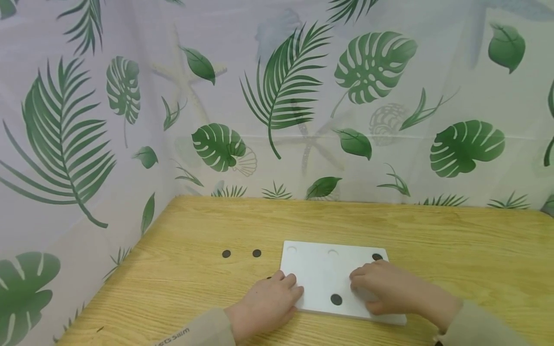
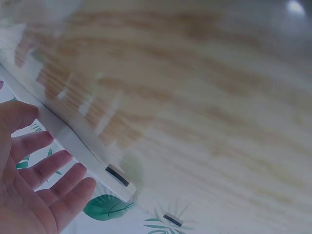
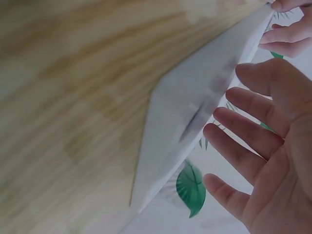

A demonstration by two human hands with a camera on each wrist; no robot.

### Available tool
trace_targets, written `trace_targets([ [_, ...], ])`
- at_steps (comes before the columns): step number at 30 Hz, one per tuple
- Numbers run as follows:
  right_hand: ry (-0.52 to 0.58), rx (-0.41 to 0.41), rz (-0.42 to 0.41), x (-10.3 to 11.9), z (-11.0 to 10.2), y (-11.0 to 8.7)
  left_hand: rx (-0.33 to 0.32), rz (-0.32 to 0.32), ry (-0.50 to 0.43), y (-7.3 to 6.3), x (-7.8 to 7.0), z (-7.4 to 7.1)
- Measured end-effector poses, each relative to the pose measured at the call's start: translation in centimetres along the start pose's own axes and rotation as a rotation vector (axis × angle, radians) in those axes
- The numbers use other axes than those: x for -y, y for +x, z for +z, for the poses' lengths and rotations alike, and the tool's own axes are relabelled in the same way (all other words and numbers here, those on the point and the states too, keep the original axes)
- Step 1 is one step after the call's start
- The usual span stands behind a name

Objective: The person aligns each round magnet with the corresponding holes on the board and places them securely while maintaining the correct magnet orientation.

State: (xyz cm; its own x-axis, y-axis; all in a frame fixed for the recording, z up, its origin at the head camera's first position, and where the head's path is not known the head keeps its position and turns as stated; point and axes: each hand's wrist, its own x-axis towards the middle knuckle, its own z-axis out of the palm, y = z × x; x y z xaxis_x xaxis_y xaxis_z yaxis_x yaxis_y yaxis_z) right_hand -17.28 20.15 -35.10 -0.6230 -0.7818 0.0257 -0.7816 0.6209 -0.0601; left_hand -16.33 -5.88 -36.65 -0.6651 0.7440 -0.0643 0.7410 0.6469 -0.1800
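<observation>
A white rectangular board with shallow round recesses lies on the table. One black disc sits near its front edge, another at its back right corner. My left hand rests at the board's left edge, fingers loosely bent with their tips at the rim. Over the right part of the board, my right hand touches the surface with its fingertips. Spread fingers show in the right wrist view, with nothing held between them. What lies under the right hand is hidden in the head view.
Two black discs, one farther left and one nearer the board, lie on the wooden table. Part of a further dark disc peeks out behind the left hand. A leaf-printed curtain borders the table at the back and left.
</observation>
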Motion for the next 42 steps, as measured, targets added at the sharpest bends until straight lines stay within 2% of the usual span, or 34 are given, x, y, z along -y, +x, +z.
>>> trace_targets([
  [7, 0.049, -0.015, 0.009, -0.6, 0.4, -1.4, 0.001, 0.004, 0.002, 0.0, -0.1, -0.2],
  [10, 0.105, 0.012, 0.030, -0.7, 0.4, -1.6, -0.009, 0.008, -0.003, -0.1, -0.1, -0.2],
  [16, 0.225, 0.075, 0.104, -0.2, -0.1, -1.8, -0.021, 0.004, -0.018, -0.4, 0.0, 0.1],
  [22, 0.314, 0.102, 0.188, 0.0, -0.2, -1.8, -0.027, -0.013, -0.025, -0.3, 0.1, 0.0],
  [28, 0.355, 0.103, 0.228, 0.2, -0.1, -2.0, 0.057, -0.001, -0.102, -0.2, 0.4, -1.1],
  [31, 0.376, 0.103, 0.256, 0.1, 0.0, -2.1, 0.109, 0.022, -0.170, -0.2, 1.0, -1.7],
  [35, 0.401, 0.106, 0.314, 0.2, 0.1, -2.1, 0.171, 0.011, -0.272, -0.3, 1.7, -2.2],
  [42, 0.367, 0.092, 0.337, 0.3, 0.1, -2.6, 0.181, 0.030, -0.335, -0.2, 1.7, -2.6],
])
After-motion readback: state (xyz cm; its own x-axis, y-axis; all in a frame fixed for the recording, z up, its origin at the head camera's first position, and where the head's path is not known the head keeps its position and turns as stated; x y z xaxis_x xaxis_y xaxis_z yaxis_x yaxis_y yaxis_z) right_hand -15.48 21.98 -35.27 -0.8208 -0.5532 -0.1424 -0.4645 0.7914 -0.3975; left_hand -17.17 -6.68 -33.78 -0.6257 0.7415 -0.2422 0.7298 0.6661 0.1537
